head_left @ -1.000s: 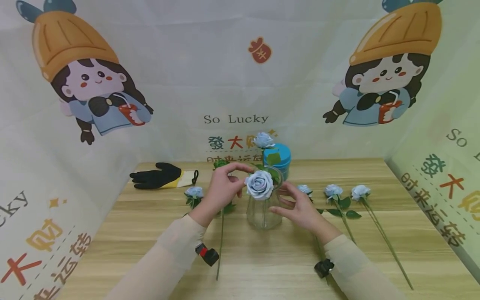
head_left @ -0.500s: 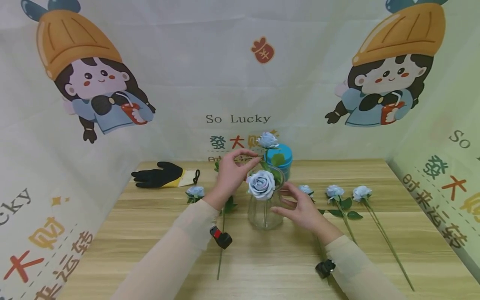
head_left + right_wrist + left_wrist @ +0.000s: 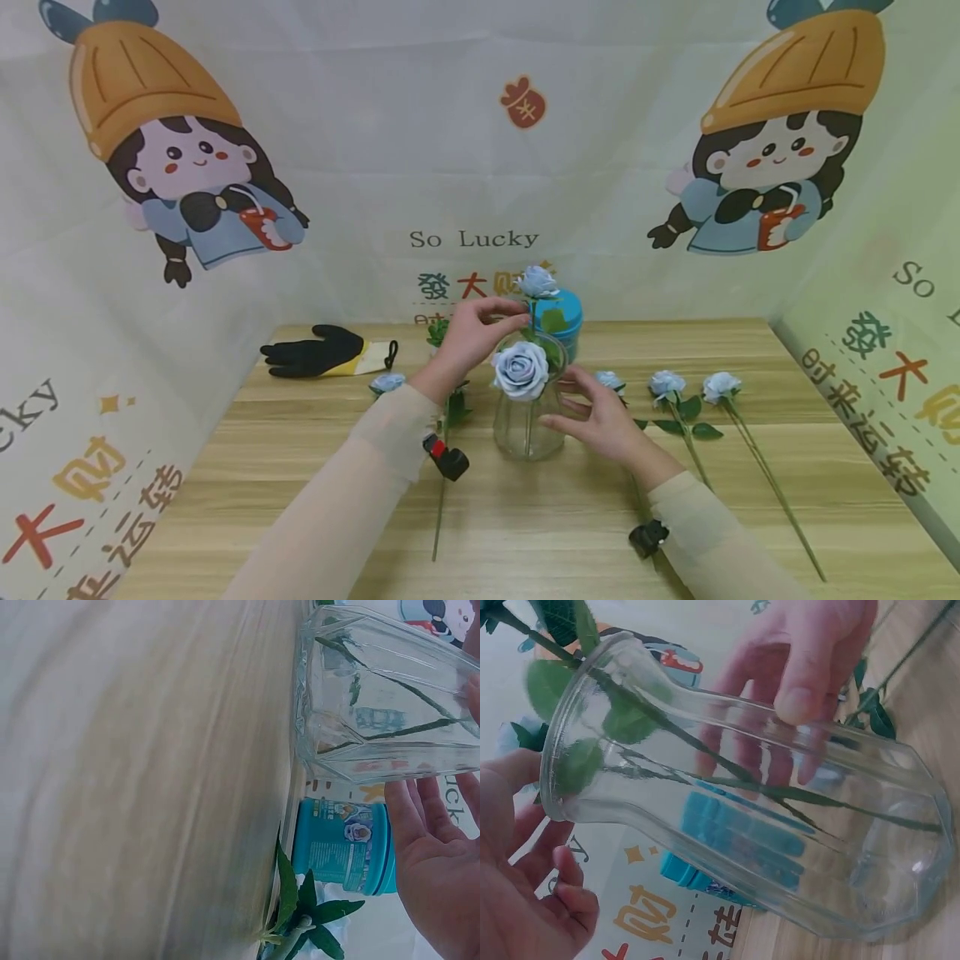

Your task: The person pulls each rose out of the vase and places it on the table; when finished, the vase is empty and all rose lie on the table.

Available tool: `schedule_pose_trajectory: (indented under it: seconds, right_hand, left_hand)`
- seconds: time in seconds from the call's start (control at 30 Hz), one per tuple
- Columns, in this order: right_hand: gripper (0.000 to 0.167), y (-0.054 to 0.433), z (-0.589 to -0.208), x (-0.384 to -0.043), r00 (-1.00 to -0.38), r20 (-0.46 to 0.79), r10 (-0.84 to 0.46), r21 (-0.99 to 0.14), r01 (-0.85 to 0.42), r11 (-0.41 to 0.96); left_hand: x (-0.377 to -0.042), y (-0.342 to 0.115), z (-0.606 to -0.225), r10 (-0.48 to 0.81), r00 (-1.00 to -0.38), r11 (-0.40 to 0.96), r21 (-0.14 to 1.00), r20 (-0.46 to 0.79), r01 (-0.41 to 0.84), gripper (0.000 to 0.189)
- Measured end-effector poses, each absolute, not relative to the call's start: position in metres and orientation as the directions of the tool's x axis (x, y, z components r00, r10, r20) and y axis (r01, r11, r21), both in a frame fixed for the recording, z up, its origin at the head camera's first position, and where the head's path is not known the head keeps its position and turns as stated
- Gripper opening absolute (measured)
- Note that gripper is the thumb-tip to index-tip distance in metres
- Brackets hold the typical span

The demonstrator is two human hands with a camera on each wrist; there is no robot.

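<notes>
A clear glass vase (image 3: 528,433) stands upright on the table, holding two pale blue roses. The front rose (image 3: 521,371) leans over the near rim; the back rose (image 3: 538,282) rises taller behind it. My left hand (image 3: 472,337) pinches at the back rose's stem just above the rim, its thumb and index fingertip together there. In the left wrist view these fingertips of the left hand (image 3: 525,855) are partly hidden behind the rim. My right hand (image 3: 600,417) grips the vase's right side, thumb in front and fingers behind the glass (image 3: 795,667). Crossed stems (image 3: 727,772) show inside.
Right of the vase lie several blue roses, among them one far-right rose (image 3: 722,386). Another rose (image 3: 388,382) lies to the left, partly behind my left arm. A blue jar (image 3: 566,329) stands behind the vase. A black and yellow glove (image 3: 322,352) lies at the back left.
My left hand has moved right and slightly up, from beside the front rose to the back rose's stem. My right hand has stayed on the vase.
</notes>
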State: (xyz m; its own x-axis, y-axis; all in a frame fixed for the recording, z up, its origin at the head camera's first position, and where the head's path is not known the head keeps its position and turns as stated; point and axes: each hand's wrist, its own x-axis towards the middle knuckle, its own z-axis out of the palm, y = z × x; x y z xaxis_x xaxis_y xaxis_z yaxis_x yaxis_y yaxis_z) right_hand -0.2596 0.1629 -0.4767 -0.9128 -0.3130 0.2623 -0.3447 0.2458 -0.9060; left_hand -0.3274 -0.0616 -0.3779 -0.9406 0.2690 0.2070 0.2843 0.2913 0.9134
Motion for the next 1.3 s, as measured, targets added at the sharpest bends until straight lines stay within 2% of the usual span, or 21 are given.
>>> schedule_pose_trajectory:
  seconds: [0.2,0.77,1.07,1.3]
  right_hand:
    - [0.069,0.162,-0.479,-0.259,-0.916,0.254,-0.310,-0.909,-0.336,0.247]
    - [0.068,0.161,-0.478,-0.259,-0.914,0.265,-0.307,-0.900,-0.348,0.261]
    - [0.070,0.162,-0.478,-0.260,-0.915,0.263,-0.307,-0.900,-0.347,0.263]
    - [0.070,0.163,-0.478,-0.260,-0.916,0.259,-0.307,-0.902,-0.343,0.261]
  left_hand:
    - [-0.328,-0.060,-0.378,0.297,-0.945,0.253,0.942,0.140,0.219,0.023]
    - [-0.325,-0.054,-0.378,0.269,-0.956,0.151,0.975,0.119,0.164,0.020]
    - [-0.325,-0.064,-0.369,0.337,-0.938,0.246,0.955,0.079,0.169,0.021]
    - [-0.325,-0.073,-0.364,0.390,-0.921,0.332,0.933,-0.001,0.140,0.024]
